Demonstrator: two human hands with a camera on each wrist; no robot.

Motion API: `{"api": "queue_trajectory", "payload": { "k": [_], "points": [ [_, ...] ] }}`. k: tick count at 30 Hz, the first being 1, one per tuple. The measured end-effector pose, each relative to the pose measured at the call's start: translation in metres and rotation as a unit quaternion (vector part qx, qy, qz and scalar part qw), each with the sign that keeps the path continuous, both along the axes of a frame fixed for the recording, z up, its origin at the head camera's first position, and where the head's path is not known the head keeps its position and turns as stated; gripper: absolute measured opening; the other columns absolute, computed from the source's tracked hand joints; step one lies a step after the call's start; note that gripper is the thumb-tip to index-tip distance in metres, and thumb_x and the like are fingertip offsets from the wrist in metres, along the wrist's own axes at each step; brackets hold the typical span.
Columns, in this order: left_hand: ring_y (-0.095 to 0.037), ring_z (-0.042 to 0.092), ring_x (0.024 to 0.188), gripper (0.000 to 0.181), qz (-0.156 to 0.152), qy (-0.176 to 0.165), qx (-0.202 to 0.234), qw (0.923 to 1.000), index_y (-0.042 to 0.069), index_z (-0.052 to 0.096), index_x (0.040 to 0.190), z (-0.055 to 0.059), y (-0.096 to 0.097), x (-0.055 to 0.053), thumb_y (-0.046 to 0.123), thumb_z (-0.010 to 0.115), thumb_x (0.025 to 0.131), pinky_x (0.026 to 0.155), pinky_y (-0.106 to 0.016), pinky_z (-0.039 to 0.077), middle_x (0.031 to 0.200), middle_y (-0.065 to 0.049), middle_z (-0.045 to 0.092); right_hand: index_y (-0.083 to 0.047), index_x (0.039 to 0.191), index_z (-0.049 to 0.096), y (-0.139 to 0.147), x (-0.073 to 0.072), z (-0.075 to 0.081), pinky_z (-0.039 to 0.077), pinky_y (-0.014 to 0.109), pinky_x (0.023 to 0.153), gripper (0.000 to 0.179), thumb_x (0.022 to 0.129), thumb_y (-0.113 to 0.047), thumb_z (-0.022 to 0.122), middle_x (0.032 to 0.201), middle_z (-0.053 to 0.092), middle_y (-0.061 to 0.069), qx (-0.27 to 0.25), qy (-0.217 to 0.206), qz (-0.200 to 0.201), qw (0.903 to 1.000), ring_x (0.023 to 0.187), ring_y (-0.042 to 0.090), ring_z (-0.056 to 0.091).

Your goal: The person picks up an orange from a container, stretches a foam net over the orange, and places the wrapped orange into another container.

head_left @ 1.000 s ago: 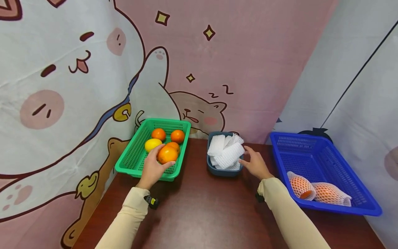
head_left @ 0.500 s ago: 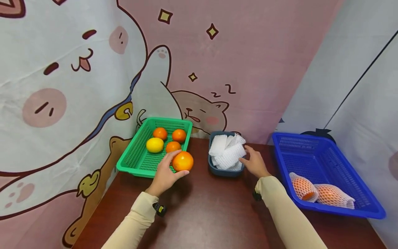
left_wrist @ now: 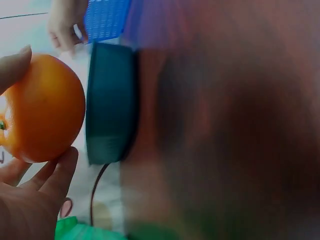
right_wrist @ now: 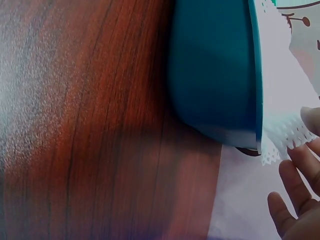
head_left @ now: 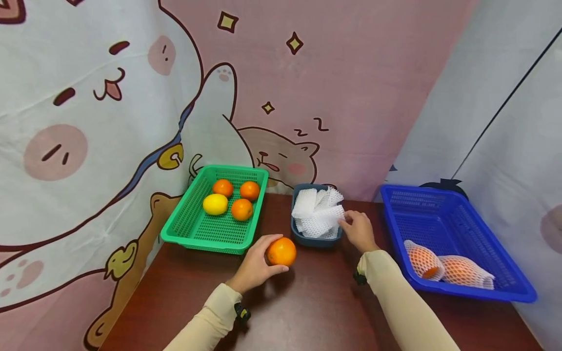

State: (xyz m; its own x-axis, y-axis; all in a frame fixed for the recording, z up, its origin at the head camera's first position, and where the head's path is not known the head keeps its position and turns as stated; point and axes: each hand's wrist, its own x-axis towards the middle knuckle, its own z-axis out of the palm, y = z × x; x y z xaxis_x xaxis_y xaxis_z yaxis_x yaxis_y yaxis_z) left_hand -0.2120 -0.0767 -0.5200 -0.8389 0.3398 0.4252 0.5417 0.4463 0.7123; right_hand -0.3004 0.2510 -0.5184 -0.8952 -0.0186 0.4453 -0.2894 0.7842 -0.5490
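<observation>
My left hand (head_left: 252,268) grips an orange (head_left: 282,252) between thumb and fingers, above the table in front of the small dark blue-grey bin (head_left: 313,242). In the left wrist view the orange (left_wrist: 47,107) fills the space between thumb and fingertips. White foam net sleeves (head_left: 319,220) are heaped in that bin. At its right side my right hand (head_left: 361,231) pinches the edge of one foam net sleeve (right_wrist: 287,117), with thumb and forefinger on either side of it in the right wrist view. The other fingers of this hand are spread.
On the left stands a green basket (head_left: 173,231) with several oranges (head_left: 241,209) and a yellow fruit (head_left: 215,204). A blue basket (head_left: 496,243) on the right holds two fruits in foam nets (head_left: 466,271). A printed cloth (head_left: 364,97) hangs behind the brown table (head_left: 307,307).
My left hand has carried the orange out of the green basket, rightward and toward me. My right hand has closed its thumb and forefinger on the sleeve's edge.
</observation>
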Motion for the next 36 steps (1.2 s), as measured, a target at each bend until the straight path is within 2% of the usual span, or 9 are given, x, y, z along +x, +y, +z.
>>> {"api": "queue_trajectory", "payload": {
  "k": [5, 10, 14, 18, 26, 32, 36],
  "points": [
    [-0.018, 0.054, 0.111, 0.075, 0.002, -0.035, -0.009, 0.9993, 0.022, 0.055, 0.134, -0.012, 0.011, 0.006, 0.026, 0.090, 0.068, 0.093, -0.044, 0.046, 0.128, 0.003, 0.055, 0.003, 0.091, 0.069, -0.003, 0.004, 0.002, 0.042, 0.052, 0.077, 0.018, 0.083, -0.011, 0.076, 0.085, 0.067, 0.018, 0.000, 0.029, 0.001, 0.9996, 0.083, 0.037, 0.055],
    [-0.019, 0.055, 0.109, 0.075, -0.010, -0.070, -0.029, 0.9971, 0.019, 0.055, 0.135, -0.021, 0.016, 0.010, 0.027, 0.089, 0.069, 0.091, -0.044, 0.046, 0.127, 0.002, 0.055, 0.002, 0.089, 0.070, -0.004, 0.008, 0.005, 0.041, 0.050, 0.076, 0.015, 0.083, -0.010, 0.076, 0.083, 0.066, 0.016, -0.013, 0.040, 0.000, 0.9991, 0.081, 0.036, 0.055],
    [-0.020, 0.056, 0.105, 0.076, -0.022, -0.072, -0.044, 0.9962, 0.017, 0.053, 0.137, -0.028, 0.018, 0.010, 0.027, 0.088, 0.070, 0.088, -0.043, 0.048, 0.126, 0.000, 0.056, 0.002, 0.091, 0.070, -0.004, 0.011, 0.005, 0.042, 0.050, 0.077, 0.016, 0.083, -0.010, 0.076, 0.084, 0.067, 0.016, -0.022, 0.038, 0.000, 0.9990, 0.083, 0.036, 0.055],
    [-0.020, 0.057, 0.104, 0.078, -0.027, -0.077, -0.055, 0.9952, 0.020, 0.052, 0.138, -0.033, 0.020, 0.011, 0.029, 0.088, 0.070, 0.087, -0.041, 0.049, 0.126, 0.001, 0.057, 0.004, 0.094, 0.069, -0.003, 0.014, 0.005, 0.043, 0.050, 0.078, 0.018, 0.085, -0.012, 0.075, 0.087, 0.067, 0.017, -0.025, 0.033, -0.010, 0.9991, 0.085, 0.035, 0.056],
    [-0.018, 0.056, 0.106, 0.080, -0.036, -0.087, -0.072, 0.9929, 0.022, 0.050, 0.140, -0.037, 0.024, 0.012, 0.031, 0.088, 0.069, 0.090, -0.040, 0.048, 0.127, 0.002, 0.057, 0.004, 0.092, 0.069, -0.002, 0.022, 0.003, 0.043, 0.050, 0.077, 0.018, 0.084, -0.010, 0.076, 0.087, 0.068, 0.019, -0.043, 0.052, -0.026, 0.9974, 0.085, 0.036, 0.057],
    [-0.022, 0.052, 0.110, 0.079, -0.025, -0.099, -0.101, 0.9897, 0.021, 0.049, 0.141, -0.036, 0.028, 0.013, 0.039, 0.084, 0.072, 0.087, -0.043, 0.047, 0.130, 0.002, 0.056, 0.004, 0.089, 0.069, -0.001, 0.028, 0.000, 0.044, 0.048, 0.071, 0.017, 0.081, -0.008, 0.077, 0.082, 0.068, 0.017, -0.073, 0.092, -0.040, 0.9922, 0.079, 0.036, 0.057],
    [-0.022, 0.052, 0.109, 0.076, -0.018, -0.104, -0.111, 0.9882, 0.024, 0.049, 0.141, -0.035, 0.031, 0.012, 0.044, 0.081, 0.075, 0.085, -0.042, 0.047, 0.129, 0.002, 0.056, 0.004, 0.089, 0.069, 0.001, 0.035, 0.001, 0.044, 0.048, 0.068, 0.016, 0.081, -0.007, 0.077, 0.080, 0.067, 0.017, -0.087, 0.104, -0.052, 0.9894, 0.077, 0.035, 0.057]
  ]
}}
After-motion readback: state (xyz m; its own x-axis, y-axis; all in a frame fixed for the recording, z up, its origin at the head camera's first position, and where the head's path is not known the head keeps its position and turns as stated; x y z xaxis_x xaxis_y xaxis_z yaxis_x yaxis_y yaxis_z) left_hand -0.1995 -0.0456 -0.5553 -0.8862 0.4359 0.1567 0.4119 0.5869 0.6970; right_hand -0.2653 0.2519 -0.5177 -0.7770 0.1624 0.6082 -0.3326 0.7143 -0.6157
